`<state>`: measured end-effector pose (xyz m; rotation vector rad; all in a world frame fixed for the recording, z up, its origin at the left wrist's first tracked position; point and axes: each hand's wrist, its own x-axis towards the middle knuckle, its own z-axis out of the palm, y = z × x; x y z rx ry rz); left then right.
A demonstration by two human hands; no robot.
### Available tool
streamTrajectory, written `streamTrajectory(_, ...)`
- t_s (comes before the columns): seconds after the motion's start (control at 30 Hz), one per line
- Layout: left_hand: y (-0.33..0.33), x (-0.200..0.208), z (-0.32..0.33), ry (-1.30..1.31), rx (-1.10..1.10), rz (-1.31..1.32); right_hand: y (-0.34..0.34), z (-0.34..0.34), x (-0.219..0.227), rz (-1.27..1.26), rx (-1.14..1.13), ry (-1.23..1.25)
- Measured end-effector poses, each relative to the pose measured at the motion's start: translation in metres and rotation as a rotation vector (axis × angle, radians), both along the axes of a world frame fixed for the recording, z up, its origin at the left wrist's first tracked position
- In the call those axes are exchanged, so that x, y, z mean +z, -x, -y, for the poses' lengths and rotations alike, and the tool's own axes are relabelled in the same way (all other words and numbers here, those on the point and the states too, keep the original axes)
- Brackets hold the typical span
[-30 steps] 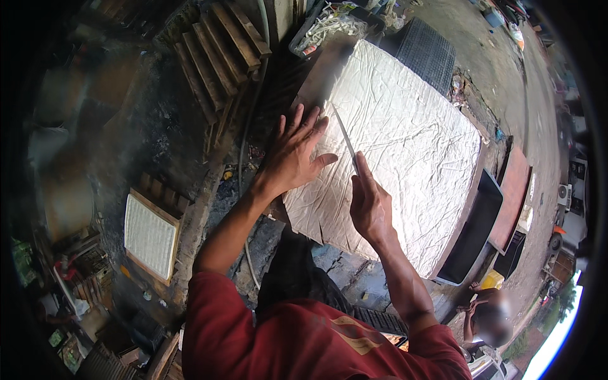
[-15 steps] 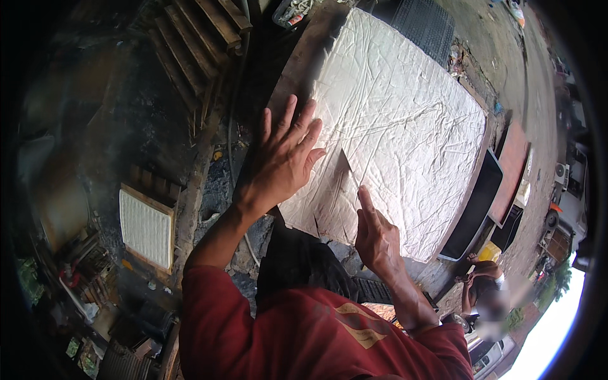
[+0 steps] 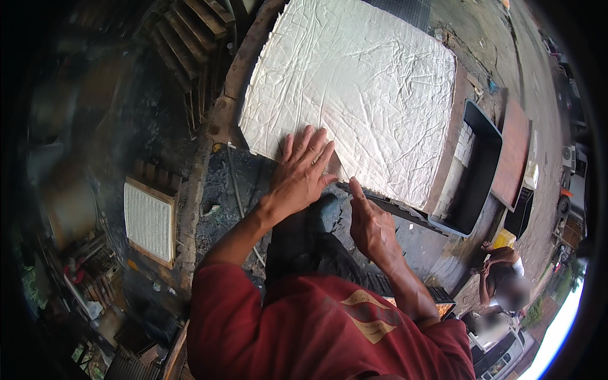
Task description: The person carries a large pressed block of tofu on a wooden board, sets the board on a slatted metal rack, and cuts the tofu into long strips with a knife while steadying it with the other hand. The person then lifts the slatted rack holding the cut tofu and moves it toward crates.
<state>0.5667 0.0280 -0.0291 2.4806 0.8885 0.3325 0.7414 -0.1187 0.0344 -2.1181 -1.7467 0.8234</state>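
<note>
A large white slab (image 3: 354, 88) with a wrinkled, creased top lies on a board in front of me; it looks like tofu. My left hand (image 3: 301, 171) rests palm down at its near edge, fingers stretched out over the surface. Just right of that thumb, my right hand (image 3: 375, 231) grips a knife. The index finger points along the top of the knife blade (image 3: 344, 170), which slants over the near edge of the slab. Its handle is hidden inside my fist.
Right of the slab stands a dark bin (image 3: 476, 183) with white blocks along one side. A reddish board (image 3: 510, 152) lies beyond it. At far left is a framed white slab (image 3: 149, 221), and stacked wooden frames (image 3: 190, 38) lie behind. Another person (image 3: 503, 278) is at lower right.
The slab now sits higher and further left in view. Both hands and the knife are nearer its front edge. White blocks in the bin have come into view.
</note>
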Motion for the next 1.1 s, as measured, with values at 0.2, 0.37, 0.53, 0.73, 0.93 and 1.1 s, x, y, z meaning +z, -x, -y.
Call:
streamTrajectory(0.2,-0.003,-0.019,-0.002,-0.217,-0.140,-0.162,-0.025,0.090,0.044,-0.063,0.035,0.303)
streamTrajectory(0.37,-0.003,-0.013,0.003,-0.285,-0.176,-0.200,-0.036,0.068,0.065,-0.233,-0.100,0.012)
streamTrajectory(0.53,-0.002,0.007,-0.061,-0.060,0.056,-0.015,-0.026,-0.067,0.034,-0.192,-0.131,-0.337)
streamTrajectory(0.73,0.007,-0.006,-0.232,-0.043,0.287,-0.004,-0.014,-0.229,-0.020,-0.150,-0.065,-0.187)
streamTrajectory(0.93,0.006,-0.020,-0.271,0.042,0.177,0.096,-0.003,-0.313,-0.045,-0.084,-0.006,-0.231)
streamTrajectory(1.1,0.009,-0.020,-0.273,0.028,0.165,0.130,-0.003,-0.298,-0.041,-0.032,0.040,-0.246)
